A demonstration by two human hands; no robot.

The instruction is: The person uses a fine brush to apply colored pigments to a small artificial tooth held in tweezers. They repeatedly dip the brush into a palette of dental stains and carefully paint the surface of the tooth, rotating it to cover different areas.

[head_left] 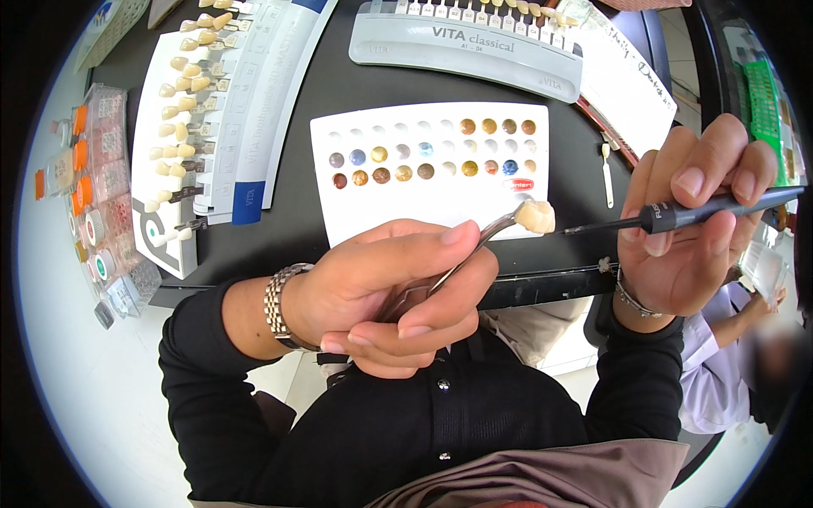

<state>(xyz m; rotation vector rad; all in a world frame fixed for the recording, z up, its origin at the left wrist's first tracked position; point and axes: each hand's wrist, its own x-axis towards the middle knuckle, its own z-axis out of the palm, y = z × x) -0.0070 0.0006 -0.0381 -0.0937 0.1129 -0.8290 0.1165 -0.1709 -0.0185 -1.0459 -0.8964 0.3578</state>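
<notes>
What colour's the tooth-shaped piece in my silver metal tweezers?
The tooth-shaped piece is pale cream, clearest in head view.

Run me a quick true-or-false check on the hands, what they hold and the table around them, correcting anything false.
1. The left hand holds a metal tool with a tooth-shaped piece at its tip. True.
2. The right hand is empty. False: it holds a dark, thin-tipped brush.
3. The brush's tip points toward the tooth-shaped piece. True.
4. The white palette lies on the black table. True.
5. All the palette's wells are white. False: many are brown, amber or blue.
6. The green basket is at the person's left. False: it is at the right.
</notes>
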